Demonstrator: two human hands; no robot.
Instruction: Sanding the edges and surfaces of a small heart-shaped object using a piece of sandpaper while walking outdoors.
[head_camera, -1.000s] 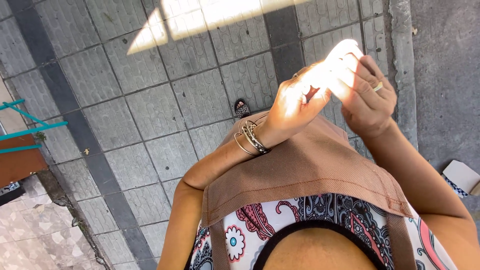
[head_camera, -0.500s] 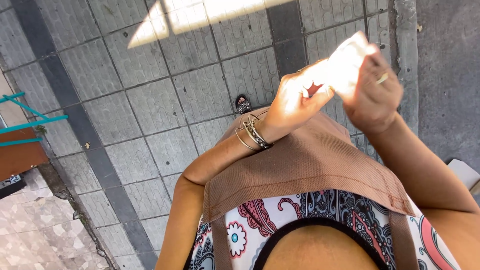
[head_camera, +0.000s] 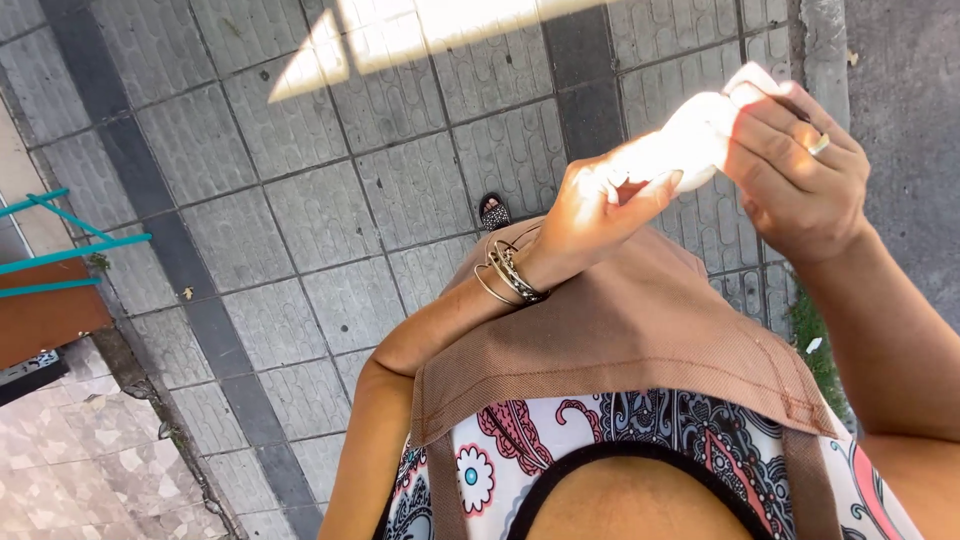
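I stand on a paved sidewalk and look down at my own body. Both hands are raised in front of me around a small white crumpled thing (head_camera: 705, 130), bright in the sun; it looks like cloth or paper. My left hand (head_camera: 598, 205), with several bangles at the wrist, pinches its lower end. My right hand (head_camera: 800, 170), with a ring on one finger, grips its upper end. Below the hands hangs my brown apron (head_camera: 620, 340) over a patterned dress.
Grey paving slabs (head_camera: 300, 200) with darker bands cover the ground. A sandalled toe (head_camera: 493, 212) shows past the apron. A teal metal frame and brown board (head_camera: 50, 290) stand at the left. A kerb and road (head_camera: 900, 70) run along the right.
Both hands with the white thing have stayed raised and shifted slightly up and right in view. The view has tilted a little; the hold is unchanged.
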